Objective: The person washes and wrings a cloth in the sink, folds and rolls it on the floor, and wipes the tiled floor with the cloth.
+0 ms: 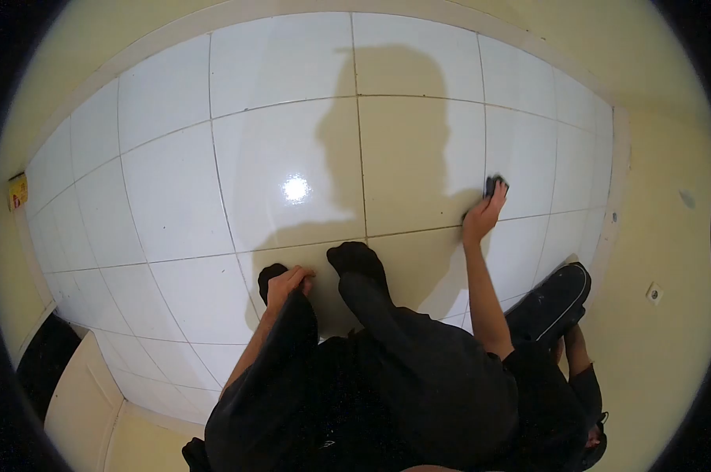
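Note:
My right hand [487, 211] reaches out over the white floor tiles [418, 165], with its fingers closed around a small dark object [495, 186] pressed to the floor. Motion blur and the fingers hide what kind of object it is. Close to my body, my left hand [291, 285] is at the lower end of my dark trouser leg [294, 322], beside a black-socked foot [272, 274]. Its fingers are curled, and whatever they hold is hidden. My other black-socked foot [355, 256] rests on the tiles to the right of it.
Another person in dark clothes [583, 381] sits close on my right, one dark trouser leg [556, 303] stretched along the floor. Cream walls [662, 228] surround the tiles, with a socket [654, 293] on the right. A yellow box [18, 192] is at the left wall.

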### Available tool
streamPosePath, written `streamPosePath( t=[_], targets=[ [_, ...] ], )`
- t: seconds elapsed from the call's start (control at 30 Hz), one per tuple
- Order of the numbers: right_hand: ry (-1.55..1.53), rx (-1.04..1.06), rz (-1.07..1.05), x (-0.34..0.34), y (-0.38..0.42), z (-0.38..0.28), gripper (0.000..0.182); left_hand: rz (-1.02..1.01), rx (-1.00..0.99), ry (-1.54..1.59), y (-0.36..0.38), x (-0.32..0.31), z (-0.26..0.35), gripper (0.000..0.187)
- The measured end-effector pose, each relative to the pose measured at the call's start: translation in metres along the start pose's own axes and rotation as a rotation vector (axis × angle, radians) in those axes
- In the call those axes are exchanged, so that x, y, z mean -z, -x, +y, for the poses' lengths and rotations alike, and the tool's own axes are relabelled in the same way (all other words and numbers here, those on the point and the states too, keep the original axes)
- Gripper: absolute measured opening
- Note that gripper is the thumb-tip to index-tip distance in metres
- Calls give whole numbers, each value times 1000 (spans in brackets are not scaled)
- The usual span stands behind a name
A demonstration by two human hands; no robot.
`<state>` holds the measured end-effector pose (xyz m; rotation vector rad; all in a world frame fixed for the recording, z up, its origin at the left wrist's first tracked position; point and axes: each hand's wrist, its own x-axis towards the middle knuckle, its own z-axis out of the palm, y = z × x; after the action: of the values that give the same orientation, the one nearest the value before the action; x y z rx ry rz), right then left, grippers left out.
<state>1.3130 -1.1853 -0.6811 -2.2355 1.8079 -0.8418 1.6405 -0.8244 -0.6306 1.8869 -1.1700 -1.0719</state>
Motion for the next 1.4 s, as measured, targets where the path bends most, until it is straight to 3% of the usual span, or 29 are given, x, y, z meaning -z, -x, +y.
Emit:
streamPosePath(
  t=[0.17, 0.3, 0.37, 0.5, 0.57, 0.73, 0.83, 0.93, 1.0, 1.07, 1.13, 1.17, 1.23, 1.37, 1.4],
  targets=[
    [-86, 126, 135, -57, -84, -27, 45, 43, -39, -39, -1, -1, 3, 21],
    [-146, 286, 32, -114, -126, -68, 45, 55, -32, -106, 0, -4, 1, 22],
    [-273, 316, -95, -124, -127, -120, 40, 24, 3, -47, 1, -2, -1, 22],
    [-342, 578, -286, -150, -84, -186, 44, 22, 15, 1, -1, 2, 7, 23],
    [-308, 628, -407, -149, -42, -214, 46, 30, 23, 32, 0, 3, 8, 23],
    [-561, 688, -538, -125, 68, -280, 44, 33, 38, 15, 2, 0, 3, 23],
    [-687, 732, -697, -128, 96, -327, 43, 42, 28, -36, 2, -3, 4, 21],
    [-1159, 321, -1118, -140, 91, -359, 43, 45, 14, -75, 2, -2, 4, 20],
    [-1239, -92, -1302, -147, 74, -360, 45, 84, -40, -73, 1, -5, 2, 20],
    [-1283, -375, -1345, -123, 41, -349, 50, 50, 11, -104, 1, -3, 5, 19],
    [-1453, -557, -1201, -123, 22, -313, 53, 37, 40, -103, 2, -1, 8, 19],
    [-1427, -795, -1140, -96, 2, -302, 52, 40, 41, -89, 2, 1, 9, 19],
    [-1687, -755, -1024, -86, -15, -248, 53, 43, 39, -58, 2, -1, 7, 20],
    [-1370, -718, -626, -45, -36, -149, 52, 33, 17, -12, 2, -7, -4, 21],
    [-1182, -504, -433, -30, -35, -131, 52, 31, 12, -7, 3, -7, -5, 22]
  ],
)
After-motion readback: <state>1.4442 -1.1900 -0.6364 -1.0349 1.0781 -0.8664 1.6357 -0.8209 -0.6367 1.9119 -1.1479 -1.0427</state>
